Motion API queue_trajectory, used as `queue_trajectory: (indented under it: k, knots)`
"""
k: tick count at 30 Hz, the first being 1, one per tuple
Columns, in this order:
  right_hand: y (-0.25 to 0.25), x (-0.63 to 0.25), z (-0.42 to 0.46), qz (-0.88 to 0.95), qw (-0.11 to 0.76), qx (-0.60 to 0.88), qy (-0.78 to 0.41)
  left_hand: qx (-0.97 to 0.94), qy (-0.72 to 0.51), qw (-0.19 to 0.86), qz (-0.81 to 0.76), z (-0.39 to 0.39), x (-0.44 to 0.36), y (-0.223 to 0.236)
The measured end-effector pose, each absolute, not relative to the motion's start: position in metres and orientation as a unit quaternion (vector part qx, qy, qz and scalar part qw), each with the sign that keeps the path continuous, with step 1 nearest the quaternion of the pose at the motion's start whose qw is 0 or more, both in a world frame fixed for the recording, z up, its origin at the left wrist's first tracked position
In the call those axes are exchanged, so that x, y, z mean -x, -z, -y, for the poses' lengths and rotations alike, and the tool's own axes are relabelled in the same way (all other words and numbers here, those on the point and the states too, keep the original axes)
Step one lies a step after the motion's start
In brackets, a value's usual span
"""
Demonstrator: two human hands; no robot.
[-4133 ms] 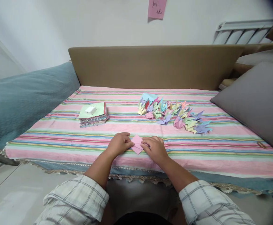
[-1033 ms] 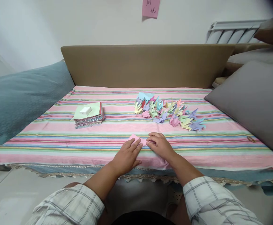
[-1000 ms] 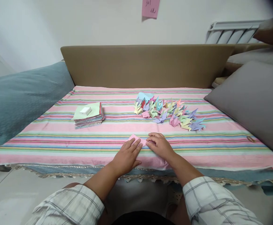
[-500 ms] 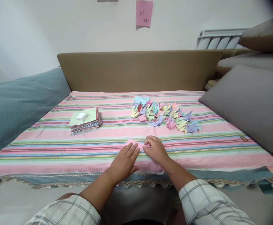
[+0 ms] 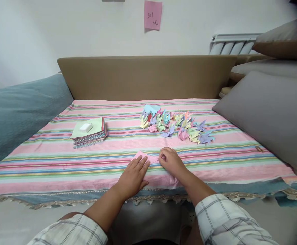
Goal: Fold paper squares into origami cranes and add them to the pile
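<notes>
Left hand [image 5: 132, 176] has flattened over the pink paper [image 5: 152, 159], fingers slightly parted; right hand [image 5: 172, 164], fingertips closed, pinches its right end near the front edge of the striped cloth [image 5: 87, 181].

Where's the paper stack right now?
In the head view, the paper stack sits left on the striped cloth, a white block on top, paper cranes to its right.

Folded pink paper [image 5: 152, 158] lies on striped cloth [image 5: 123, 141].
</notes>
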State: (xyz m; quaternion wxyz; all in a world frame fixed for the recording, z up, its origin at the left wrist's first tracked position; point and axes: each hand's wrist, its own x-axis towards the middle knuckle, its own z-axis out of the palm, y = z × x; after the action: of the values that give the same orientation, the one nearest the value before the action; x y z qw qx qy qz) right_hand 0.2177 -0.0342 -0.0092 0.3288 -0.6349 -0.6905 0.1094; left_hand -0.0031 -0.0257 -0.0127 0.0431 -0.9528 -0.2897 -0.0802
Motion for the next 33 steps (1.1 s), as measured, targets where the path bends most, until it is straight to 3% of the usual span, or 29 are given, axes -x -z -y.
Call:
queue_trajectory:
  k: [7, 12, 20, 28, 33]
  knots:
    - [0.001, -0.218, 0.047, 0.71, 0.356, 0.603, -0.065, 0.951, 0.079, 0.042, 0.295, 0.027, 0.002, 0.012]
    - [0.004, -0.196, 0.061, 0.802, 0.302, 0.515, -0.018, 0.952, 0.075, 0.043, 0.294, 0.027, 0.002, 0.012]
    - [0.009, -0.197, 0.062, 0.787, 0.204, 0.58, -0.041, 0.948, 0.073, 0.011, 0.309, 0.028, 0.001, 0.006]
    - [0.006, -0.217, 0.067, 0.768, 0.164, 0.614, -0.073, 0.941, 0.062, -0.005, 0.334, 0.027, -0.004, 0.001]
    - [0.003, -0.22, 0.069, 0.745, 0.191, 0.639, -0.012, 0.935, 0.061, -0.018, 0.349, 0.028, -0.005, 0.001]
